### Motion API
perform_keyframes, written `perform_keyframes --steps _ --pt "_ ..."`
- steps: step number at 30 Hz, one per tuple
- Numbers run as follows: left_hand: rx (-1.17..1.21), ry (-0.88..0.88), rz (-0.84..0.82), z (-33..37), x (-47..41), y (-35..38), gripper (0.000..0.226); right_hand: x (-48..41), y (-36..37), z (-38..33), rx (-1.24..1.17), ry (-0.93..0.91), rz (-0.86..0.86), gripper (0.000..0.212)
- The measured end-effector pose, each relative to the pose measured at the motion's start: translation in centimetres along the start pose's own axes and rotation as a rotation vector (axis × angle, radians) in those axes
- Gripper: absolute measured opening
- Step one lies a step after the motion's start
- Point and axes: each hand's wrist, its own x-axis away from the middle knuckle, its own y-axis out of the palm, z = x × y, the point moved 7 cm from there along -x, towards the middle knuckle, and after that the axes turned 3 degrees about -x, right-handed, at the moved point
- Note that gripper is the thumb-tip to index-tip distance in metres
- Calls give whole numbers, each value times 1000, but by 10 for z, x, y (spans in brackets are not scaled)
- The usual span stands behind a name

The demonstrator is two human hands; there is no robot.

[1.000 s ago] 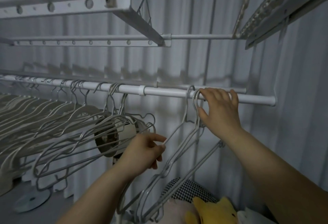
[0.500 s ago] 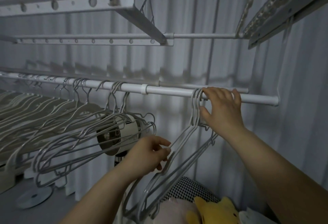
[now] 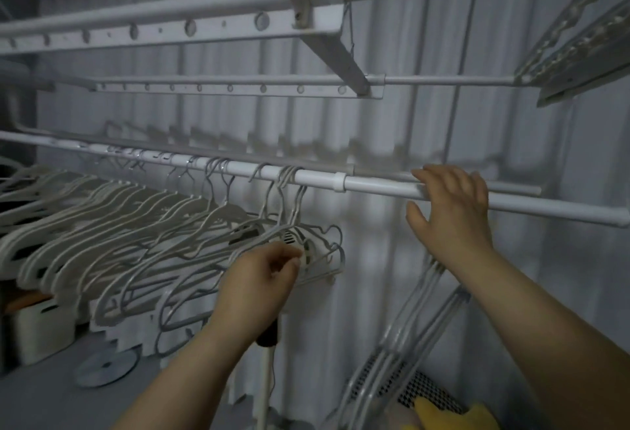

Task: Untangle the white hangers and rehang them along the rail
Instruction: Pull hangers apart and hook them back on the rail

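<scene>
The right hand (image 3: 450,206) lay flat-fingered over the rail (image 3: 375,186) near its right end, likely steadying the loose hangers (image 3: 424,284) dangling beneath; the left hand (image 3: 262,281) pinched a wire in the hung row (image 3: 136,235) leftward, probably spacing it.

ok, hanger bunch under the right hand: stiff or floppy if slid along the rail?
Probably stiff: the hanger bunch shows thin, straight wire arms. Likely light, being mostly open frame. It hangs slanted below the right hand, strands nested, so it may swing and snag rather than slide cleanly on the rail.
</scene>
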Motion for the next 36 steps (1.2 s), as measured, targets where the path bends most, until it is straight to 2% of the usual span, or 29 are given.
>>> perform_keyframes --steps 3,6,8,11,15,19,21,27,30,32,34,36 --pt "-207 87 103 -16 -7 -30 20 -8 25 -27 18 -17 -123 52" --pt "-405 140 -18 -35 -16 -38 23 -18 44 -39 51 47 -268 49" --pt "-542 223 -37 -44 -19 -38 20 -21 53 -41 124 89 -325 50" --pt "-527 92 -135 -68 -23 -36 23 -20 59 -39 179 164 -361 52" --pt "-569 162 -159 -83 -27 -35 30 -20 59 -40 206 211 -368 51" --pt "-481 225 -221 -91 -31 -35 20 -17 56 -42 237 233 -384 51" --pt "-511 292 -254 -90 -31 -36 19 -15 52 -43 254 237 -385 52" --pt "-510 396 -210 -77 -30 -48 3 -14 45 -45 265 248 -399 53" --pt "-540 397 -186 -71 -32 -48 17 -13 44 -44 257 245 -417 54" --pt "-538 411 -184 -64 -33 -46 11 -13 42 -43 254 237 -428 54" --pt "-497 329 -224 -62 -39 -43 7 -13 41 -41 248 223 -448 55" --pt "-525 344 -202 -57 -43 -38 10 -12 40 -40 229 207 -479 56"
